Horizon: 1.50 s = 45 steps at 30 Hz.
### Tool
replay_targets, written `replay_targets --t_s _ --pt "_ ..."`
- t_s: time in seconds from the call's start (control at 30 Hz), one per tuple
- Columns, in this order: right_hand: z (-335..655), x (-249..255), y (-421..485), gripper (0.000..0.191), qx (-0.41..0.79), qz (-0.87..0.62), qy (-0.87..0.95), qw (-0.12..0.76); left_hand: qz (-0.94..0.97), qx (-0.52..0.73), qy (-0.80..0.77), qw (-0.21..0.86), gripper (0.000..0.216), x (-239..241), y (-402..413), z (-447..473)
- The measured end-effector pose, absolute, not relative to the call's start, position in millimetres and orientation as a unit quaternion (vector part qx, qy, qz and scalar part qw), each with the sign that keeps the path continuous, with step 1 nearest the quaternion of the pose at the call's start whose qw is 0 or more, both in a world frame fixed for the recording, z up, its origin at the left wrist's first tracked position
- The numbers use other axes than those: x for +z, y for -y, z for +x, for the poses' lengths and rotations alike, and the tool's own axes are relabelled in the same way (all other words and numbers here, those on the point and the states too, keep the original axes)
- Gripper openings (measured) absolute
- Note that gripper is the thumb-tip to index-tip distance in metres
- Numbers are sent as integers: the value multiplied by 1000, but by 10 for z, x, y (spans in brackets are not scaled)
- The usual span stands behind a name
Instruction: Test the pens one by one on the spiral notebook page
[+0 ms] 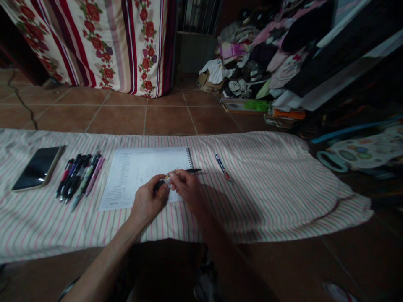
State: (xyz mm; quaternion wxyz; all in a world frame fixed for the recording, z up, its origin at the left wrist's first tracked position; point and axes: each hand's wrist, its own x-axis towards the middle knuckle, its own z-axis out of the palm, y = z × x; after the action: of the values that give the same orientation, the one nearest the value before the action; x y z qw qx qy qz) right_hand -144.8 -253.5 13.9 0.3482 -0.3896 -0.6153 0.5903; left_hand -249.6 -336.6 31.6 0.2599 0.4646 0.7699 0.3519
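Both my hands meet over the right half of a spiral notebook (147, 167), whose page carries faint pen strokes. Held in the fingers of my left hand (149, 199) is a short dark piece (158, 186), perhaps part of a pen. My right hand (187, 184) is closed on a black pen (195, 170), its dark end pointing right past the spiral. Something small and pale shows between the two sets of fingertips, too small to make out. To the right of the notebook a blue, white and red pen (223, 168) lies on the striped cloth.
A row of several pens (78, 178) lies left of the notebook, beside a phone (37, 167). Striped cloth (277, 188) covers the low table. Beyond are a tiled floor (166, 119), a floral curtain (126, 46) and heaped clothes (261, 54).
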Motion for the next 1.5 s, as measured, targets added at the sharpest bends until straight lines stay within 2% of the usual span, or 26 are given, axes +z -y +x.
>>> replay_targets --t_s 0.27,0.6,0.87,1.13,1.5 --pt "-1431 162 2533 27 566 -396 633 350 495 349 -755 251 30 335 3376 -2513" --pt "-1416 127 2473 29 565 -410 608 378 496 319 -773 233 32 303 3377 -2538" --pt "-1330 244 2426 25 592 -445 531 413 495 288 -798 186 35 282 3388 -2565" --pt "-1275 275 2340 25 569 -471 483 469 501 252 -816 137 33 270 3424 -2640" --pt "-1411 229 2441 24 608 -458 505 407 514 299 -800 80 27 208 3440 -2702"
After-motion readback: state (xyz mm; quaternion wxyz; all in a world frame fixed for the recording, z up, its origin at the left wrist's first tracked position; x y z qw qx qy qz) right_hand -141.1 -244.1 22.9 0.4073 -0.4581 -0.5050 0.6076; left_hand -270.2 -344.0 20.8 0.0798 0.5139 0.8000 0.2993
